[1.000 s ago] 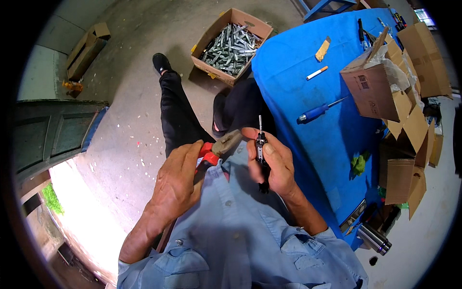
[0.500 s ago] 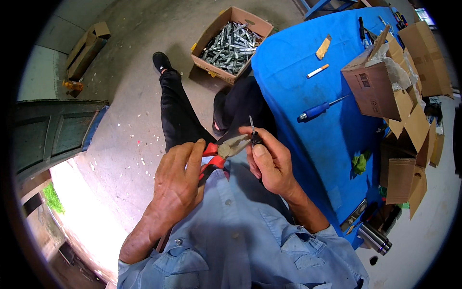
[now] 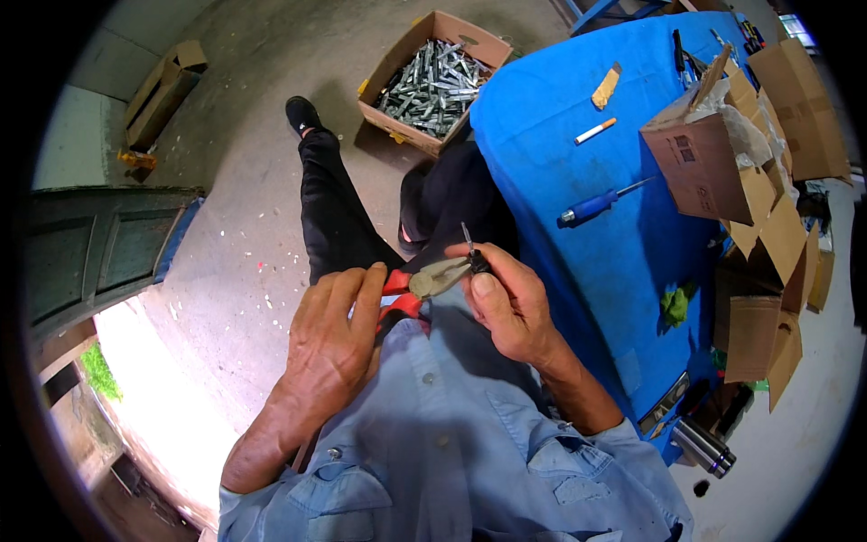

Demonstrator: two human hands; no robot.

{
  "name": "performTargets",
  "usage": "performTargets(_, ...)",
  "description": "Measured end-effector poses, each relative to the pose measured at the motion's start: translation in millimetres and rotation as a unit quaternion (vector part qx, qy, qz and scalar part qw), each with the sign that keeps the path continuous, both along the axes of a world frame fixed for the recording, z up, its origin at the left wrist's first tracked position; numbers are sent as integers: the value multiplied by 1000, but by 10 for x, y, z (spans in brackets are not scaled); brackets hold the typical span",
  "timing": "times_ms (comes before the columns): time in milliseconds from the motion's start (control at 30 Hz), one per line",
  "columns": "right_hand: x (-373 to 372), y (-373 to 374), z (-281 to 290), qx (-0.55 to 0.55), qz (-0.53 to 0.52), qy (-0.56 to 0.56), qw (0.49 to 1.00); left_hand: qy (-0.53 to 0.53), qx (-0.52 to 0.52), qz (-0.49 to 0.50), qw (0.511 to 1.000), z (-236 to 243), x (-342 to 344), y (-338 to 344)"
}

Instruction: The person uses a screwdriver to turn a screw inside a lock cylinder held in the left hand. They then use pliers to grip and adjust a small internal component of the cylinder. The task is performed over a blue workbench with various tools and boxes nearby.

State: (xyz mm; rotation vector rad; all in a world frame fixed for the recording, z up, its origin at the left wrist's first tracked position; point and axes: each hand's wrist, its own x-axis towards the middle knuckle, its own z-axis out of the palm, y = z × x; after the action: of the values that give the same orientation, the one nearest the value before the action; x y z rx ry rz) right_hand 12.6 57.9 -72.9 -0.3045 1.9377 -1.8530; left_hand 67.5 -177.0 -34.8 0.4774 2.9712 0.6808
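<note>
A pair of pliers [image 3: 435, 276] with red handles is gripped in my left hand [image 3: 336, 327], jaws pointing right. Between the thumb and fingers of my right hand [image 3: 508, 303] is a small black piece with a thin metal shaft [image 3: 477, 259], its shaft sticking up. The plier jaws meet the black piece at their tips; the exact contact is too small to make out. Both hands are in front of my blue shirt, above my lap.
A cardboard box [image 3: 368, 98] full of metal parts stands on the floor ahead. On the blue-covered table [image 3: 542, 117] at right lie a blue screwdriver [image 3: 591, 209], a cigarette [image 3: 595, 131], opened cardboard boxes [image 3: 695, 167] and a steel flask [image 3: 703, 447].
The plier jaws have drawn closer together around the black piece, and the handles are nearer each other. The thin shaft has shifted slightly left and down.
</note>
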Motion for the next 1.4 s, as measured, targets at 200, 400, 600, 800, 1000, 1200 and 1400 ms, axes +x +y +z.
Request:
performTargets(200, 14, 19, -17, 13, 29, 16, 999, 10, -50, -29, 998, -31, -11, -20)
performTargets(400, 38, 40, -92, 83, 63, 87, 991, 7, -81, -61, 995, -37, -41, -49)
performTargets(600, 8, 55, -97, 110, 65, 109, 986, 15, -88, -73, 993, -81, -72, -40)
performTargets(800, -10, 43, -119, 114, 69, 110, 985, 30, -70, -74, 994, -198, -65, -72)
performTargets(1000, -46, 14, -102, 116, 74, 100, 985, 10, -40, -60, 997, -218, -74, -71)
performTargets(1200, -103, -7, -98, 130, 66, 133, 980, -43, 45, -37, 997, -236, -86, -90)
performTargets(1400, -191, 39, -74, 94, 42, 40, 994, -80, 134, -14, 988, -158, -105, -52)
